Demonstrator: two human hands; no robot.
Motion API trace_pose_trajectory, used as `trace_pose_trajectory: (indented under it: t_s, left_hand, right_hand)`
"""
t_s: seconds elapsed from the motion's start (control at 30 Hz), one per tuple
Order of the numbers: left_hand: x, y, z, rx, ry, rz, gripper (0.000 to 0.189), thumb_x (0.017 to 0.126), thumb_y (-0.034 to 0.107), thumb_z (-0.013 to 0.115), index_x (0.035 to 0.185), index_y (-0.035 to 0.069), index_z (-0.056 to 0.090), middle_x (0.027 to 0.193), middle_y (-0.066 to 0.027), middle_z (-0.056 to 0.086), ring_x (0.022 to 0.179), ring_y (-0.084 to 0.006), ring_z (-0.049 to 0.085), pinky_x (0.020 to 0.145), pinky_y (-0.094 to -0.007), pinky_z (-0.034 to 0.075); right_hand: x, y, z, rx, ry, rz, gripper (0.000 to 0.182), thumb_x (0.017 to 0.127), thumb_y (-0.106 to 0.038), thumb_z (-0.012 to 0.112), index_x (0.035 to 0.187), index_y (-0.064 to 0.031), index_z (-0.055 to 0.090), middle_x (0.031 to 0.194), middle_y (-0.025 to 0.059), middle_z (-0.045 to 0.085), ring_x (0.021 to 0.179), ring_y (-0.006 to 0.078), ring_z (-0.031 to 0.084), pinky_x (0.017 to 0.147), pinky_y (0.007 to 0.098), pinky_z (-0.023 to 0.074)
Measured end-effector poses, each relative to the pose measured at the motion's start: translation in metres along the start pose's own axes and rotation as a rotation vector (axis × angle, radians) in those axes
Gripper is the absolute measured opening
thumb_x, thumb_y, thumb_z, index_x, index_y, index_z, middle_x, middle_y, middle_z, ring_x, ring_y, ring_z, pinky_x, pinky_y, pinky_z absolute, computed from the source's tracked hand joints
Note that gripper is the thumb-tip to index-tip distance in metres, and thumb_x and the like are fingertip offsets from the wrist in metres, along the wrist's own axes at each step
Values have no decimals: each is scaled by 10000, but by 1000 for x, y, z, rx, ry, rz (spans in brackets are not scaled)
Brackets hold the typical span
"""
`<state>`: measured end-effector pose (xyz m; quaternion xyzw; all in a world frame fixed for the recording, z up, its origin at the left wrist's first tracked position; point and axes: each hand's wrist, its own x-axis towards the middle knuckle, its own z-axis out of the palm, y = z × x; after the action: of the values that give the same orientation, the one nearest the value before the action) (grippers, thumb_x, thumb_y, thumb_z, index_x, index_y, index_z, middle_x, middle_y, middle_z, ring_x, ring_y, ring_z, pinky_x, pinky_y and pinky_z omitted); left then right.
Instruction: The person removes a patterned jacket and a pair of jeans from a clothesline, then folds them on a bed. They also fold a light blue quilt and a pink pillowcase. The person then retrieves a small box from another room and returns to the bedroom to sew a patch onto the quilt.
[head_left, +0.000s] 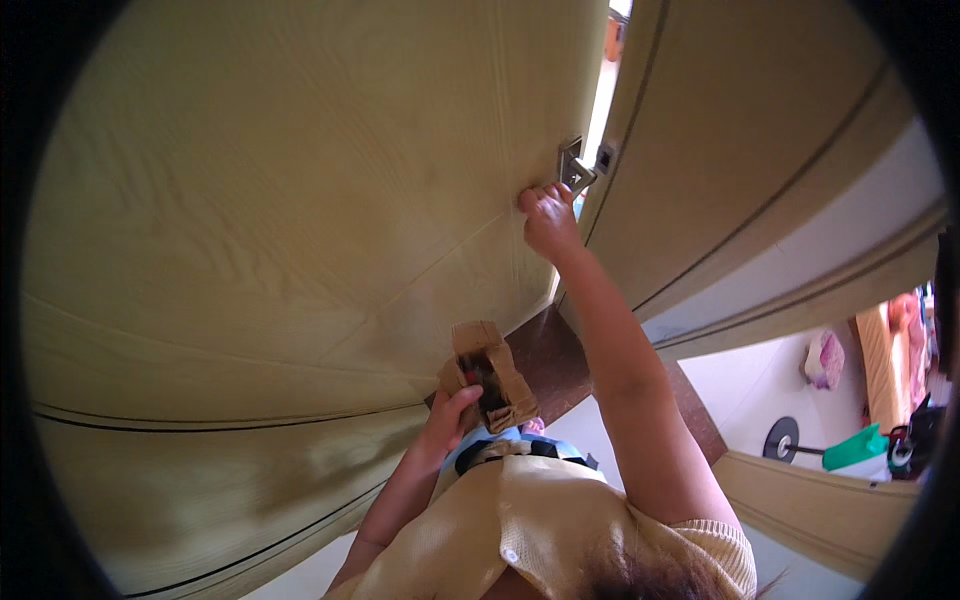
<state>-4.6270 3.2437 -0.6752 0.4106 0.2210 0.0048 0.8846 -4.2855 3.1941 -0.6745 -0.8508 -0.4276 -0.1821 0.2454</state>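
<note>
My left hand (452, 420) grips a small cardboard box (517, 379) with its flaps up, low in front of my body. Inside the box are dark items and something red, too shadowed to name. My right hand (551, 217) is raised, its fingers curled around the metal lever handle (576, 171) of a pale wood-grain door (322, 187). A narrow bright gap shows between the door's edge and the frame. The strike plate (604, 157) sits on the frame just right of the handle.
The door frame (675, 187) rises close on the right. Through another doorway at the right are a round black base (781, 439) with a pole, a green object (855, 448) and a pinkish bundle (825, 360). A reddish-brown threshold (551, 367) crosses the floor.
</note>
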Motion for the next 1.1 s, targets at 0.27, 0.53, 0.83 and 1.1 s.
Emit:
trace_pose_trajectory:
  t_s: [0.27,0.53,0.83,1.1]
  left_hand:
    - [6,14,17,-25,-39,18,497,823,50,606,1292,45,438,1182,-70,564,1081,-199,561,929,-347,468]
    - [33,-20,-22,41,-116,-167,577,800,56,640,1322,71,394,1183,-54,530,1072,-173,530,904,-312,449]
    - [89,-74,-59,129,-499,-211,723,754,60,660,1375,91,290,1255,-90,464,1173,-197,471,984,-338,412]
    - [195,-234,-77,224,-830,14,725,752,68,703,1344,80,285,1213,-71,472,1121,-159,490,953,-317,425]
  right_hand:
    - [-17,-19,-22,-93,-152,78,219,658,39,555,822,-87,629,914,83,628,992,280,559,1015,400,295]
    - [-22,-33,-20,90,-115,-17,248,673,-43,596,900,-110,669,926,82,654,1007,282,570,967,410,352]
    - [-196,-122,-62,323,4,58,211,739,-21,621,940,-78,648,957,104,631,907,296,596,817,391,487]
    - [-386,-121,38,-371,204,684,200,816,-128,621,998,-51,596,1009,119,596,931,309,594,779,392,505]
